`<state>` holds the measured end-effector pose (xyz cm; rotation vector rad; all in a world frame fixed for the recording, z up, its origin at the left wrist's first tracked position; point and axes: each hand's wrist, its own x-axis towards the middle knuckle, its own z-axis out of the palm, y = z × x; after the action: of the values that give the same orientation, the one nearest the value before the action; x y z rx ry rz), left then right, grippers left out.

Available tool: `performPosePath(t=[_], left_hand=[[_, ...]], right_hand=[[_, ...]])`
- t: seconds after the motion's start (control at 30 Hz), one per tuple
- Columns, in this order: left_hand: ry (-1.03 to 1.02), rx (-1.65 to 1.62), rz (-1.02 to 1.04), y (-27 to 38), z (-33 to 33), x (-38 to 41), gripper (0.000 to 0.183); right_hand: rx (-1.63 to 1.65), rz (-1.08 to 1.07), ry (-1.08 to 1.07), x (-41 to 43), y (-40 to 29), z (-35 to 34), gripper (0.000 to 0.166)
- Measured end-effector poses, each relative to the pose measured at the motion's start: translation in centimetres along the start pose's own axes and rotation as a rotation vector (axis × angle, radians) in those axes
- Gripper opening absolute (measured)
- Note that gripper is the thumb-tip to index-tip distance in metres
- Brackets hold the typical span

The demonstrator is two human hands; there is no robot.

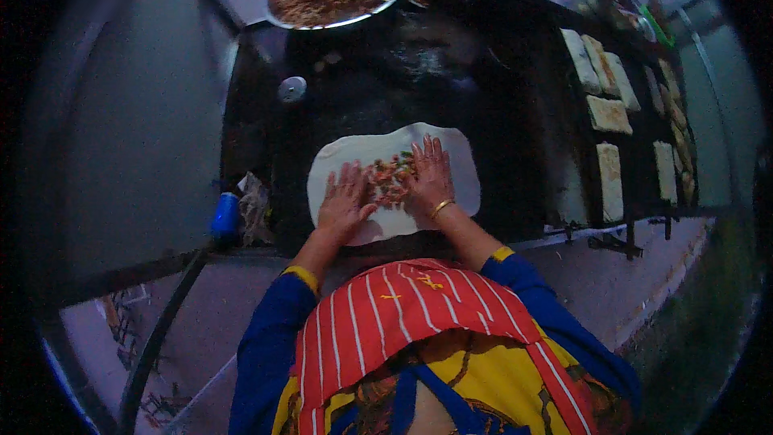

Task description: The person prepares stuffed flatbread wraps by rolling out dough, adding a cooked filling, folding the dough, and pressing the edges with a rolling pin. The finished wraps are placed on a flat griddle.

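A thin white sheet of dough [389, 134] lies spread on the dark worktop before me. At its middle sits a loose heap of reddish chopped filling [389, 184] with green bits. My left hand [345, 196] rests flat at the heap's left side, fingers pointing away from me. On the other side, my right hand [430, 172] presses against the heap's right edge, fingers spread a little. Neither hand grips anything. Above my right wrist is a gold-coloured bangle [442, 208].
A large metal bowl [395, 3] of brown filling stands at the back. Flat browned breads [610, 115] lie on a dark griddle to the right. A blue bottle [226, 215] and a crumpled cloth or bag [256, 211] are at the left. A small white disc [293, 89] lies farther back.
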<state>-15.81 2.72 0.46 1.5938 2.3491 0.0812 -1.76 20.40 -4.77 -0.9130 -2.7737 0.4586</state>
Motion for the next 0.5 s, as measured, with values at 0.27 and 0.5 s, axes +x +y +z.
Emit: performPosePath(t=[0.27, 0.5], left_hand=[[0.093, -0.199, 0.159, 1.8, 2.6, 2.1, 0.068], [-0.012, -0.242, 0.196, 2.5, 0.9, 2.4, 0.071]], right_hand=[[0.068, -0.155, -0.271, -2.6, -1.8, -4.0, 0.064], [0.274, -0.205, -0.299, -3.0, -0.9, -7.0, 0.068]])
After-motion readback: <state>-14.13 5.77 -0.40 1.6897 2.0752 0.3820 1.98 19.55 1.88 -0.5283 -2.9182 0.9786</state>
